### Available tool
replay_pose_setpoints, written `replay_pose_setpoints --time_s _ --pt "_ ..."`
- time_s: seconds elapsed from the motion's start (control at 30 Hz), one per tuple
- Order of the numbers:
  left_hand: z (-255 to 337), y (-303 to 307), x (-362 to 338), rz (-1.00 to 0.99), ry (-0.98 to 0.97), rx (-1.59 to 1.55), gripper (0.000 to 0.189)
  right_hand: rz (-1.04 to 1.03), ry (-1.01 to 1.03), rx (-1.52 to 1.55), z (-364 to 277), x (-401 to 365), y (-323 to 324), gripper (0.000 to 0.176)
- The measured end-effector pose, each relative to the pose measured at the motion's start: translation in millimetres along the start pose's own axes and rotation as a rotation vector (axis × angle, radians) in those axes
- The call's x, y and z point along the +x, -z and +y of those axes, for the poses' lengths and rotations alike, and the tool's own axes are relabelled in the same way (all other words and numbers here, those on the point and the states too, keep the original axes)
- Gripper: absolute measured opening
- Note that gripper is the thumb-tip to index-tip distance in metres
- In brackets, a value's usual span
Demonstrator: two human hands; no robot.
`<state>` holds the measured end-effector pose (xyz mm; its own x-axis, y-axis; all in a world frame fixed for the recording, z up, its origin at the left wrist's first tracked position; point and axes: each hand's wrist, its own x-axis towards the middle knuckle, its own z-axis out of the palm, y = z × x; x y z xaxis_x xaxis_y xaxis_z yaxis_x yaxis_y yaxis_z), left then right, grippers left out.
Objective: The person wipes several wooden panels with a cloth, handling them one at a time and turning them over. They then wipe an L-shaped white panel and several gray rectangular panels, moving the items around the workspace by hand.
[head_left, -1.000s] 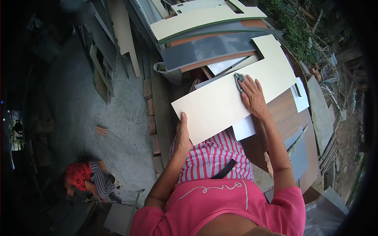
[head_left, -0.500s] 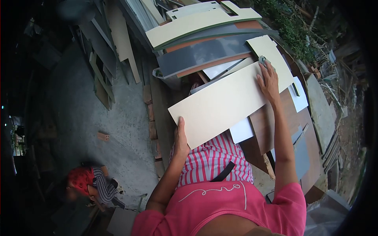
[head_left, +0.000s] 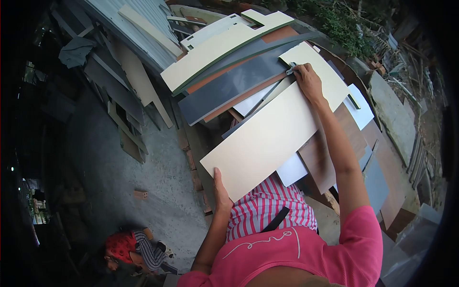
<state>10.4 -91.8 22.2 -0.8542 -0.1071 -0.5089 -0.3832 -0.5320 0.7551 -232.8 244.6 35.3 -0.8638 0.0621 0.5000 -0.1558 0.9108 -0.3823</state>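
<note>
A long cream panel (head_left: pixel 260 138) lies slanted across my lap and the pile of boards. My left hand (head_left: pixel 222 195) grips its near left end, thumb on the top face and the other fingers hidden underneath. At the far end, my right hand (head_left: pixel 310 82) pinches a small grey-green rag (head_left: pixel 290 70) with bent fingers. The rag pokes out past the panel's far corner, beside another cream board (head_left: pixel 330 76). Below the panel are a white piece (head_left: pixel 291 171) and a brown wood-grain board (head_left: pixel 318 160).
Dark grey glossy boards (head_left: pixel 224 86) and a curved-looking cream board (head_left: pixel 210 52) are stacked ahead. More panels (head_left: pixel 129 71) lean at the left above the concrete floor (head_left: pixel 129 182), where a brick (head_left: pixel 140 194) lies. A person in red (head_left: pixel 124 246) crouches at lower left. Plants (head_left: pixel 334 31) edge the right.
My right hand has shifted toward the panel's far left corner with the rag, its fingers now more bent. My left hand keeps its hold on the near end. The whole view has turned slightly.
</note>
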Motion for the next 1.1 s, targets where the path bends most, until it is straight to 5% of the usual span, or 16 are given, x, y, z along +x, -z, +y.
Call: replay_pose_setpoints --time_s 0.6,1.1 --pt "-10 18 7 0.004 -0.026 0.055 0.061 0.203 -0.251 -0.089 79 92 -31 0.019" --pt "-10 13 5 0.010 -0.080 0.097 0.064 0.225 -0.559 -0.199 127 1 41 0.019"
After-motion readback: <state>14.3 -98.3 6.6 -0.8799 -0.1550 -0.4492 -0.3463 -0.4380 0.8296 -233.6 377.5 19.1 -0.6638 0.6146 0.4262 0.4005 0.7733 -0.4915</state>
